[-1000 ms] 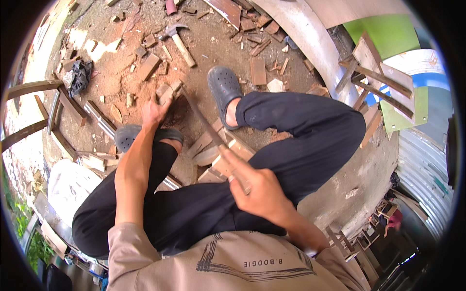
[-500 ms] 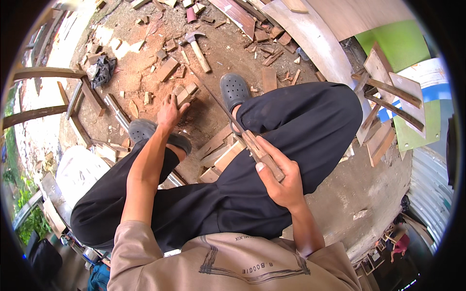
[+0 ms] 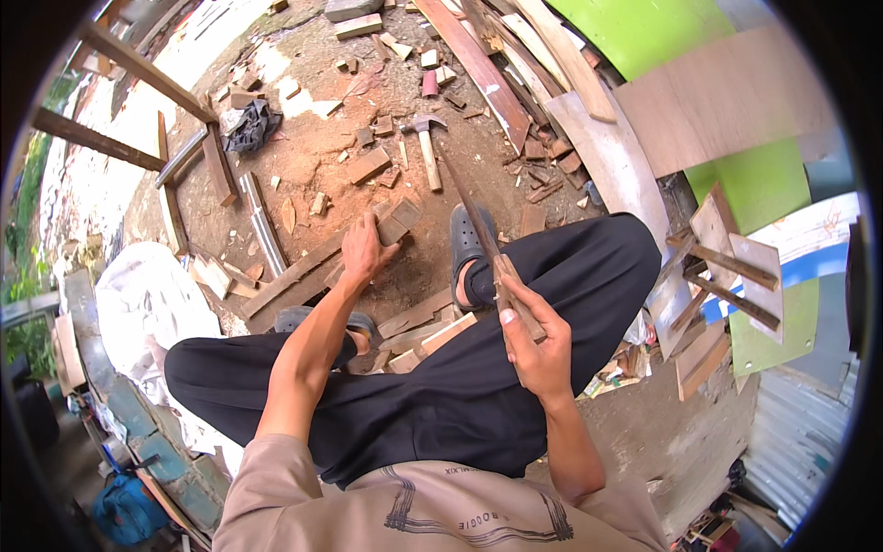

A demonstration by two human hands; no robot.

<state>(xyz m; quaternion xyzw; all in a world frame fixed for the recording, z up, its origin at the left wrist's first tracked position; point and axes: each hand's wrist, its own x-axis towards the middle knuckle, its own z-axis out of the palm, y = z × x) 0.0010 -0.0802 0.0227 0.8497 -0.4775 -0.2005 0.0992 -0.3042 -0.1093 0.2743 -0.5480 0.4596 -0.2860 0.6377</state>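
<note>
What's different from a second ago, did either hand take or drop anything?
The left hand reached further forward and now closes on a small wood block on the dirt ground; earlier it was at the scraps nearer the foot. The right hand kept its grip on the long blade, its tip now pointing toward the hammer. The person is crouched as before.

Left hand (image 3: 365, 253) reaches forward (arm extended), grip closed; right hand (image 3: 532, 342) fisted near the lap.

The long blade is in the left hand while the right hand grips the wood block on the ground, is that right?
No, the hands are swapped. The head view shows the right hand holding the long blade, while the left hand grips the wood block on the ground.
</note>
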